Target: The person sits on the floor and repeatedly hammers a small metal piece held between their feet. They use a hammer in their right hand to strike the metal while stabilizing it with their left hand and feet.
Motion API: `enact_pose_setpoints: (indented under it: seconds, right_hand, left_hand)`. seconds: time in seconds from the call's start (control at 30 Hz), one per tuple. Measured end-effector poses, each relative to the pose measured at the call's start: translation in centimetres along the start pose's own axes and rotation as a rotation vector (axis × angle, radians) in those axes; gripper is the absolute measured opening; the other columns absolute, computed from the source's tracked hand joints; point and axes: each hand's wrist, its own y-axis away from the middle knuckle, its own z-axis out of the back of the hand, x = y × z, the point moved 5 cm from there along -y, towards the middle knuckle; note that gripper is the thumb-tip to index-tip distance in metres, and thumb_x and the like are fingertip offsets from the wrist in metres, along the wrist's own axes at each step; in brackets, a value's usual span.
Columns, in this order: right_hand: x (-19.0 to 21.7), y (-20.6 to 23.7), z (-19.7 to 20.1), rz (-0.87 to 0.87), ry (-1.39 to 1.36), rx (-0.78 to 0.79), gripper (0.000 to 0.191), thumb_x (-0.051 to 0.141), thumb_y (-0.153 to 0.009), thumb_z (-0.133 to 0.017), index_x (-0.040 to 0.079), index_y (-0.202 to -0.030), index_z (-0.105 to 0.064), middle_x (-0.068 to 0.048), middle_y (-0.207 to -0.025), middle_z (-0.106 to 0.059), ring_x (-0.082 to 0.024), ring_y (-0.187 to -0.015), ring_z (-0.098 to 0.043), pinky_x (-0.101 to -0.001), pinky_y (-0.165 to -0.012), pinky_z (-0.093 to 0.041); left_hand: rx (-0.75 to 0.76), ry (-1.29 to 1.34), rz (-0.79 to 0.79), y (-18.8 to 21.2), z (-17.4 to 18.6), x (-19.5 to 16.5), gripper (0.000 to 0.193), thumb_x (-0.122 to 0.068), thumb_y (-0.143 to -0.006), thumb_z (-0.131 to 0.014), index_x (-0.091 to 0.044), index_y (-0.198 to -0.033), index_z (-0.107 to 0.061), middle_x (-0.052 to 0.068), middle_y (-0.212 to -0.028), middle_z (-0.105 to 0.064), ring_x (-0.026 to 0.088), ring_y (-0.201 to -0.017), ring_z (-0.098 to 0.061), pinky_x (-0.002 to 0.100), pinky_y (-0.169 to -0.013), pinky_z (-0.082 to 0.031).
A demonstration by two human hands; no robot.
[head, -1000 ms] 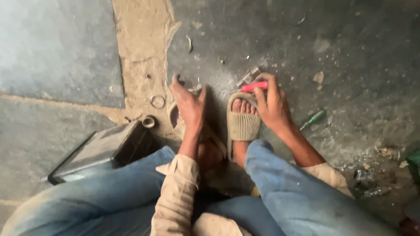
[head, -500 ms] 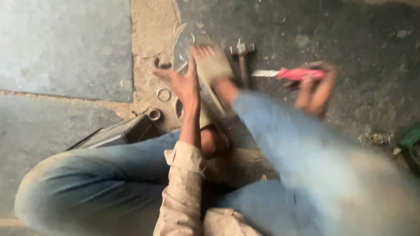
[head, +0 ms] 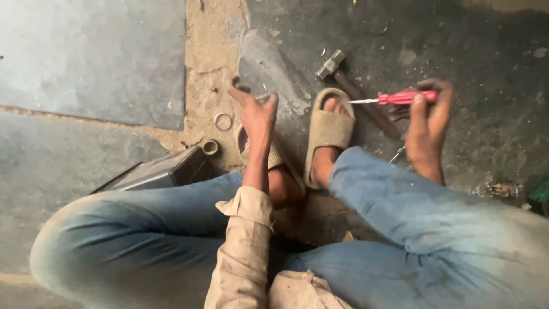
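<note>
While the person squats on the stained floor (head: 103,51), only the head view is available, so all notes are taken from it. The right hand (head: 428,123) is seen closed around the red handle of a screwdriver (head: 394,98), held above the floor with its metal tip pointing toward the left hand. The left hand (head: 254,111) is raised with fingers spread and curled; nothing can be made out in it. A hammer (head: 343,74) is noted lying on the floor just beyond the sandal (head: 327,129) on the right foot. A metal ring (head: 223,121) and a short metal sleeve (head: 210,147) are recorded near the left hand, beside a dark metal box (head: 154,171). Judgement: if the screwdriver is to be applied well, the handle should be gripped firmly, the tip guided steadily, and the left fingers kept out of the tip's line.
</note>
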Motion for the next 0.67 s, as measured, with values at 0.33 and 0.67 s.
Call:
enact_pose_setpoints:
  seconds: [0.33,0.67]
  right_hand:
    - [-3.8,0.6,-3.7,0.016,0.363,0.080,0.025,0.020,-0.118,-0.050,0.001,-0.135,-0.049,-0.012,-0.114,-0.066,-0.021,-0.104,-0.068,-0.0341,-0.092,-0.055]
    - [-4.8,1.5,-9.1,0.060,0.521,0.288,0.035,0.017,-0.109,-0.062,0.006,-0.139,-0.050,-0.020,-0.123,-0.069,-0.037,-0.116,-0.071,-0.0411,-0.093,-0.057]
  left_hand:
    - [0.164,-0.266,-0.355,7.5,-3.8,0.3,0.102,-0.019,-0.070,-0.086,0.008,-0.147,-0.026,0.027,-0.136,-0.047,0.047,-0.126,-0.048,0.050,-0.105,-0.042]
    - [0.213,-0.138,-0.260,11.9,-0.6,4.3,0.092,-0.024,-0.081,-0.083,0.000,-0.151,-0.029,0.025,-0.143,-0.043,0.044,-0.128,-0.045,0.052,-0.106,-0.039]
